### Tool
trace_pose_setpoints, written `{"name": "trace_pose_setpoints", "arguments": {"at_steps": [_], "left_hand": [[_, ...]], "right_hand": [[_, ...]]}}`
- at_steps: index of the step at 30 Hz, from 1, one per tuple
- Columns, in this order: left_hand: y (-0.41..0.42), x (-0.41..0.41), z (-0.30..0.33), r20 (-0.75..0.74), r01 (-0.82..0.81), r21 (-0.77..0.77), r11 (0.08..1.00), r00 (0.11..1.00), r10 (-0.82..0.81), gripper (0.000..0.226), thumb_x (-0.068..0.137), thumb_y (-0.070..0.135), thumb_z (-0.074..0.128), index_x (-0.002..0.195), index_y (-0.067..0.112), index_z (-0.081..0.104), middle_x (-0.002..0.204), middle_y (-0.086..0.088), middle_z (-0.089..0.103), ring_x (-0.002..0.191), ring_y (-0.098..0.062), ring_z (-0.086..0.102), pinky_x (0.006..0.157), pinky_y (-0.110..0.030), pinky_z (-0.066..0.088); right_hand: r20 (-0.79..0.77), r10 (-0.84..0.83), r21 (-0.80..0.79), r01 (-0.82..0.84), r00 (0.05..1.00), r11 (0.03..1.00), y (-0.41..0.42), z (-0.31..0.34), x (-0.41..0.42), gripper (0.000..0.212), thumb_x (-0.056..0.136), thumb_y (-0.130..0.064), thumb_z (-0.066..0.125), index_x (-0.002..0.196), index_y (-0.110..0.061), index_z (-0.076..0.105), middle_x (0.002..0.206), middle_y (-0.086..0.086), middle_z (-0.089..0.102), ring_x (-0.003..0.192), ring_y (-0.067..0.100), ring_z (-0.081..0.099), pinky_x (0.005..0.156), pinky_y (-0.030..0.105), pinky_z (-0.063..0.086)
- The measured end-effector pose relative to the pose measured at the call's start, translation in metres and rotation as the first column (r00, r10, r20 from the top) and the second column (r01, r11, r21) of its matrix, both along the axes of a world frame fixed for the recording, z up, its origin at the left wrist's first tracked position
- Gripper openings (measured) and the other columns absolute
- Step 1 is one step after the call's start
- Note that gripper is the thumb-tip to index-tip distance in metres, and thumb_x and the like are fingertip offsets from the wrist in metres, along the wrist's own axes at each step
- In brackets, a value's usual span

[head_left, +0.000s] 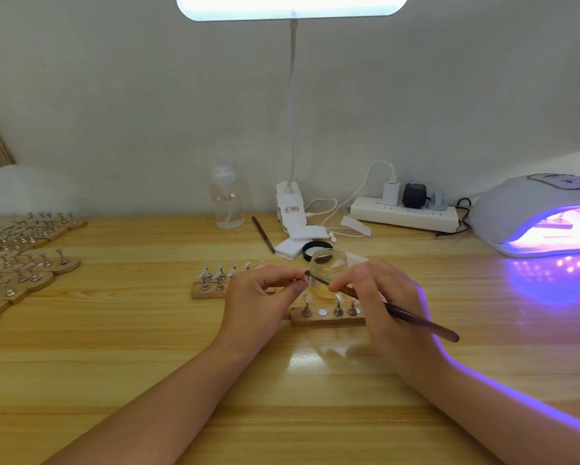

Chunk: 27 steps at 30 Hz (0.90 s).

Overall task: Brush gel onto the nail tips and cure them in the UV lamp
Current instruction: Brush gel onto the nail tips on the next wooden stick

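One illegible red lamp-clip label (293,208)

Scene is bright and evenly lit. Main source: white desk lamp (292,6) at top centre, its panel blown out to pure white with no detail. Below the lamp, a soft glare patch sits on the wooden table (147,330) between the forearms. Second source: UV lamp (536,216), far right of the desk lamp, glowing violet; it spills a purple pool with bright dots onto the table and rims the right hand (382,297) and forearm in violet. Shadows faint. Wide-angle bending shows at the edges. Overall slightly soft; small items left of the desk lamp are blurred.
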State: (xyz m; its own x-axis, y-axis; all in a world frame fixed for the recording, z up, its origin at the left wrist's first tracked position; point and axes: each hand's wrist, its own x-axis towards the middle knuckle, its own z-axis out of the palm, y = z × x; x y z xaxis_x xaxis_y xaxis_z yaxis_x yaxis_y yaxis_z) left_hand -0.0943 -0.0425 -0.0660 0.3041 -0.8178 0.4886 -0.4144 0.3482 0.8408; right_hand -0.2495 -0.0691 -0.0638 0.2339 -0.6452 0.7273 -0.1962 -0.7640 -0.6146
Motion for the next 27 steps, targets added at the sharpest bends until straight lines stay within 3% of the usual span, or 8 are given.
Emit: {"name": "trace_pose_setpoints", "arguments": {"at_steps": [3,8,12,16,20,24,27], "left_hand": [[0.0001,0.0005,-0.0002,0.001,0.009,-0.003,1.000,1.000,-0.009,0.027,0.070,0.003,0.073,0.069,0.030,0.070,0.068,0.021,0.066,0.069,0.003,0.061,0.070,-0.025,0.055],[-0.0008,0.0008,-0.0017,-0.006,0.016,-0.016,1.000,1.000,-0.016,0.026,0.070,0.004,0.073,0.069,0.030,0.070,0.069,0.024,0.067,0.068,0.005,0.062,0.069,-0.019,0.054],[-0.0020,0.0016,-0.0028,-0.026,0.011,-0.008,1.000,1.000,-0.011,0.029,0.070,0.004,0.073,0.067,0.033,0.069,0.069,0.023,0.067,0.068,0.003,0.063,0.070,-0.020,0.054],[-0.0011,0.0017,-0.0025,-0.031,0.027,-0.019,0.999,0.999,-0.028,0.029,0.070,0.005,0.073,0.067,0.033,0.070,0.071,0.020,0.069,0.069,0.003,0.063,0.069,-0.018,0.054],[-0.0006,0.0007,-0.0013,-0.045,0.035,-0.015,0.999,0.998,-0.035,0.027,0.070,0.005,0.073,0.068,0.032,0.070,0.071,0.020,0.069,0.069,0.004,0.063,0.068,-0.017,0.053],[0.0001,0.0006,-0.0010,-0.051,0.037,-0.021,0.999,0.998,-0.038,0.026,0.070,0.005,0.073,0.067,0.031,0.070,0.069,0.021,0.068,0.067,0.005,0.063,0.067,-0.015,0.052],[0.0001,0.0003,-0.0010,-0.059,0.040,-0.023,0.999,0.997,-0.042,0.027,0.070,0.005,0.073,0.066,0.031,0.069,0.069,0.021,0.068,0.066,0.005,0.063,0.066,-0.014,0.052]], "right_hand": [[0.059,0.027,-0.019,-0.026,0.998,0.999,0.0013,0.0008,-0.0016,0.038,0.090,-0.036,0.030,0.064,-0.037,0.058,0.060,-0.015,0.060,0.067,0.004,0.057,0.072,0.039,0.046],[0.051,0.011,0.018,-0.012,0.999,1.000,0.0001,0.0004,0.0001,0.038,0.088,-0.036,0.034,0.071,-0.023,0.065,0.068,-0.003,0.062,0.073,0.014,0.059,0.072,0.047,0.048],[0.057,0.042,0.034,-0.044,0.997,0.998,0.0011,0.0005,-0.0011,0.041,0.089,-0.038,0.031,0.063,-0.030,0.062,0.063,-0.005,0.063,0.068,0.007,0.058,0.072,0.038,0.046],[0.100,0.054,0.030,-0.057,0.994,0.998,0.0016,0.0011,-0.0020,0.037,0.089,-0.036,0.032,0.067,-0.031,0.061,0.065,-0.004,0.063,0.070,0.010,0.060,0.073,0.048,0.048],[0.066,0.045,0.091,-0.051,0.997,0.995,0.0014,0.0019,-0.0002,0.035,0.087,-0.041,0.033,0.071,-0.031,0.063,0.076,-0.005,0.063,0.076,0.013,0.060,0.076,0.048,0.048],[0.086,0.064,0.062,-0.069,0.994,0.996,0.0028,0.0017,-0.0022,0.040,0.088,-0.039,0.031,0.063,-0.034,0.062,0.065,-0.006,0.064,0.068,0.008,0.058,0.074,0.048,0.047],[0.109,0.059,0.053,-0.065,0.992,0.996,0.0021,0.0017,-0.0019,0.038,0.088,-0.037,0.032,0.069,-0.030,0.063,0.067,0.000,0.064,0.072,0.013,0.061,0.073,0.049,0.048]]}}
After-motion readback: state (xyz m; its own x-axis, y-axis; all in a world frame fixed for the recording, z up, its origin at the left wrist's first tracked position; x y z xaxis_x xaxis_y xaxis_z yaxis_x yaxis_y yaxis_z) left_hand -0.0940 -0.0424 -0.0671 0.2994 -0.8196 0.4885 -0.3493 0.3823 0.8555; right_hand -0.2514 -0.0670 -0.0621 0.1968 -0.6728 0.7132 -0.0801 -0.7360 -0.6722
